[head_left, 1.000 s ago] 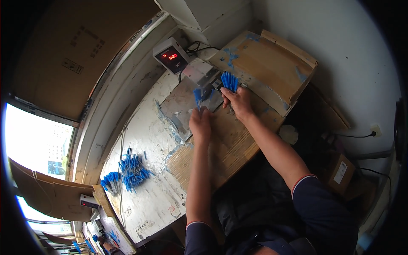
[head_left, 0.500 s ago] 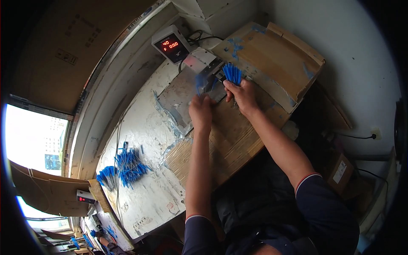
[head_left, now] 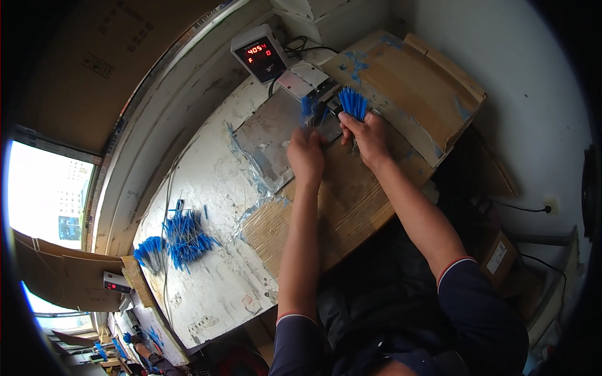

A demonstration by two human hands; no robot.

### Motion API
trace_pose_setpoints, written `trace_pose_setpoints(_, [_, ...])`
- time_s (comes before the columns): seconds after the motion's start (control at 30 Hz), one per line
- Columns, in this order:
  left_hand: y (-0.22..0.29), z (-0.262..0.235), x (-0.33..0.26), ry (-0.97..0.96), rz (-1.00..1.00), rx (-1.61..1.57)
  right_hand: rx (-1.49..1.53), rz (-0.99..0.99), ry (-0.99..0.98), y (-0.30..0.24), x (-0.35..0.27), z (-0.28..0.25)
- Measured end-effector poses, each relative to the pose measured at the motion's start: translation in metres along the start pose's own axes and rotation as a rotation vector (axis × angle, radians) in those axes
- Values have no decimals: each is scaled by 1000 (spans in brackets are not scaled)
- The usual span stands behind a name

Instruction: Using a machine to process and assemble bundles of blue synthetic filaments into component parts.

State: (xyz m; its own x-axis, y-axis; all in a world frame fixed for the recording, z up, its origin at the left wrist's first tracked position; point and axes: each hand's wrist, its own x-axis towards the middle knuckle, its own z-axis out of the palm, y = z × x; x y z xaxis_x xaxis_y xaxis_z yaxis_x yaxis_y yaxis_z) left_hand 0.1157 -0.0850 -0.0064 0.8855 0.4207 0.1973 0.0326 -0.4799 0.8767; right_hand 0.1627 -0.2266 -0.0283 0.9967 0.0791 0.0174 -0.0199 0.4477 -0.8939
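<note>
My right hand (head_left: pixel 368 135) is closed round an upright bundle of thin blue-topped wire pieces (head_left: pixel 353 103), their pale lower ends sticking out under the fist. To its left, my left hand (head_left: pixel 306 153) is pinched closed on a smaller bunch of blue-topped wire pieces (head_left: pixel 306 105), smeared by motion. Both hands are over a metal plate (head_left: pixel 260 141), close to a small dark-and-silver device (head_left: pixel 327 94) at its far end. My fingers hide the lower part of each bunch.
A counter box with a red lit display (head_left: pixel 258 53) stands behind the plate. Loose blue-topped wires (head_left: pixel 188 237) lie in piles at the left of the white table (head_left: pixel 219 282). Taped cardboard (head_left: pixel 414 81) covers the right side. Another person's hand (head_left: pixel 143 349) shows at the lower left.
The view has shifted slightly. Both hands keep their bunches near the device, and the left bunch is a little nearer to it. The digits on the red display differ.
</note>
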Motion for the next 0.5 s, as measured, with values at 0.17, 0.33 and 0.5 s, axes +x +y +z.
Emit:
trace_pose_setpoints(0.17, [5, 2, 1, 12, -3, 58, 12, 0, -4, 1, 0, -1])
trace_pose_setpoints(0.33, [0, 2, 9, -11, -14, 57, 18, -7, -7, 1, 0, -2])
trace_pose_setpoints(0.5, [-6, -2, 16, -46, -13, 44, 19, 10, 0, -1, -1, -1])
